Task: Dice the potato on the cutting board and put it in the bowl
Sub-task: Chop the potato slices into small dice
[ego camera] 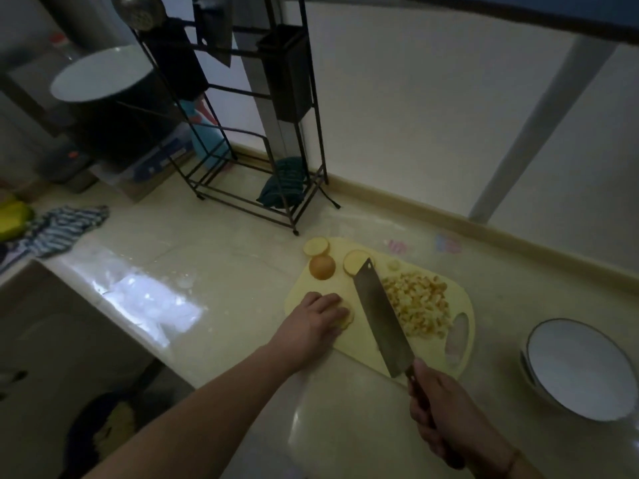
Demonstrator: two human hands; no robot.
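A pale yellow cutting board (366, 344) lies on the counter. My left hand (316, 319) presses flat on a stack of potato slices (346, 319) at the board's left side. My right hand (439, 413) grips the dark handle of a cleaver (380, 316), whose blade lies across the board's middle, just right of the slices. A heap of diced potato (418, 302) fills the board's right part. At the far end sit two round slices (316, 246) (356, 261) and a skin-on potato end (322, 267). The white bowl (581, 368) stands to the right, with nothing in it.
A black wire rack (262, 188) with a dark cloth stands behind the board against the wall. A striped towel (62, 229) lies at the far left of the counter. The counter edge drops away at the left. A large white-rimmed pot (103, 74) stands at the back left.
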